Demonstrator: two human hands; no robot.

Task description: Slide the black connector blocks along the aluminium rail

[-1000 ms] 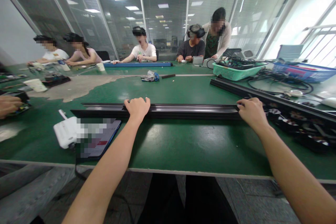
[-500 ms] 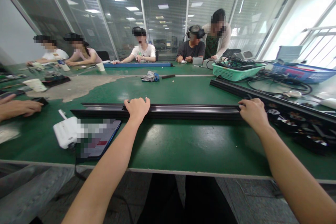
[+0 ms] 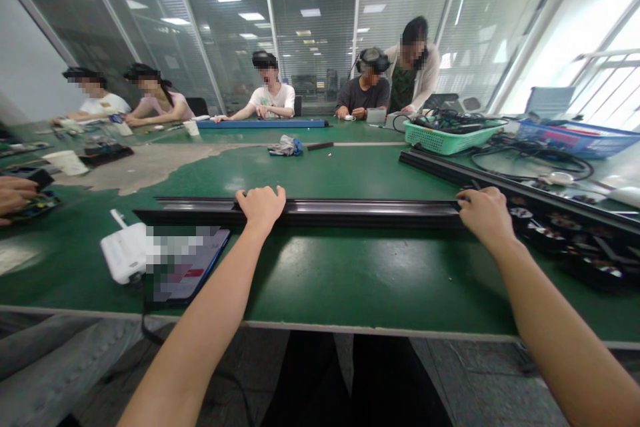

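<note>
A long black rail (image 3: pixel 370 211) with a shiny channel along its length lies crosswise on the green table. My left hand (image 3: pixel 262 205) is closed over it, left of its middle, thumb and fingers bent around the profile. At the right end of the rail, my right hand (image 3: pixel 484 213) is closed with thumb and fingertips on it. The palm hides exactly what these fingers touch. Below the left part of the rail lie a tablet-like device (image 3: pixel 200 270) with a partly blurred screen and a white box-shaped gadget (image 3: pixel 123 250).
A second black rail (image 3: pixel 450 170) slants at the right, beside a dark tray of small parts (image 3: pixel 575 240). Beyond are a green basket of cables (image 3: pixel 450 139) and a blue basket (image 3: pixel 580 137). A co-worker's hands (image 3: pixel 15 197) are at far left. Several people sit or stand across the table.
The co-worker's hand at far left has drawn back leftward, and a small circuit-board-like item now shows there. My right hand has shifted very slightly right; my left hand stays put.
</note>
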